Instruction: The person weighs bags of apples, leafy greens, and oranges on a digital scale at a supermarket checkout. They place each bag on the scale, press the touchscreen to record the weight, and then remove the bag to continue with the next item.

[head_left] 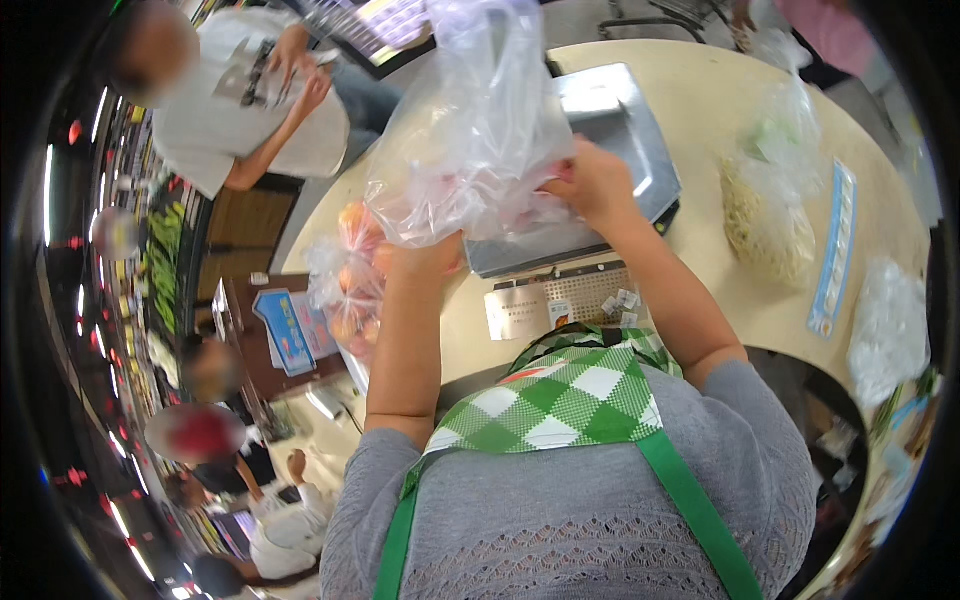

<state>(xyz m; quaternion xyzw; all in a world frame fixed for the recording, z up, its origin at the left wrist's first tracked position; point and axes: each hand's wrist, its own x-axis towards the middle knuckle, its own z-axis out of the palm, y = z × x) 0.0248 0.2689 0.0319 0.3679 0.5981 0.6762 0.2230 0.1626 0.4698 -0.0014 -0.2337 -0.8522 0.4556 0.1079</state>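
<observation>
A large translucent plastic bag (480,127) stands in front of me, partly over a metal-topped weighing scale (611,112). Something pinkish-red shows dimly through its lower part. My right hand (600,184) grips the bag's right side, fingers curled in beside a reddish patch. At the bag's lower left is my left hand (429,251), its fingers hidden by the plastic, so its hold cannot be seen. Close to the left wrist lie clear bags of orange-red round fruit (352,281).
A bag of pale noodle-like strands or sprouts (765,217) lies right on the curved counter (697,82), near a blue-edged strip (832,247) and a clear plastic bundle (889,330). A screen (382,30) is beyond. A person in a white shirt (247,97) stands across at left.
</observation>
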